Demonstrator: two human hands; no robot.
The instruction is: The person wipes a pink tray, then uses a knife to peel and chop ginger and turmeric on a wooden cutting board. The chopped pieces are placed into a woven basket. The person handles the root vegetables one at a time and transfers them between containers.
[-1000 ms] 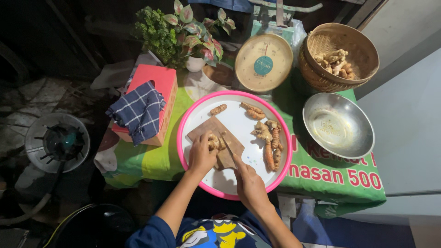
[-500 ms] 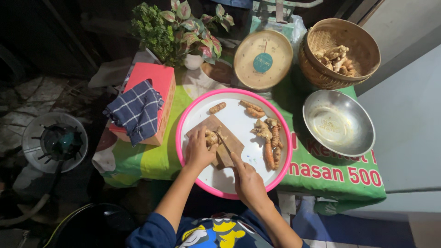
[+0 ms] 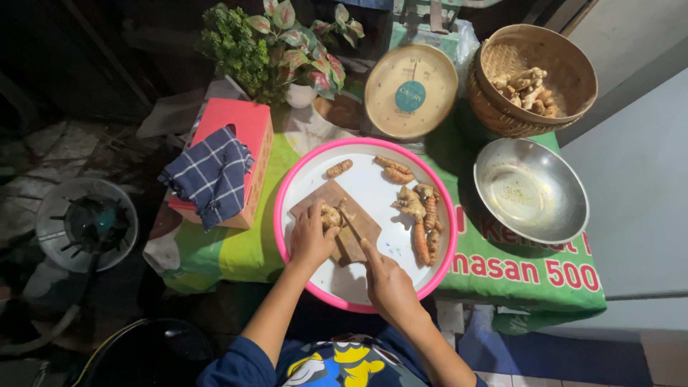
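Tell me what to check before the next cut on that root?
1. Left hand holds the root piece down: ok.
2. Fingers away from the knife: cannot tell, they sit close.
3. Right hand grips the knife: ok.
4. Wooden board lies flat inside the pink tray: ok.
5. Spare roots lie off the board: ok.

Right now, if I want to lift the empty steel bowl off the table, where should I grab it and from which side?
Take the steel bowl by its thin rolled rim, on the near right edge. It sits upright and empty, so a pinch over the lip should hold. That side looks free: the wicker basket crowds the far rim, and the pink-rimmed tray lies to its left.
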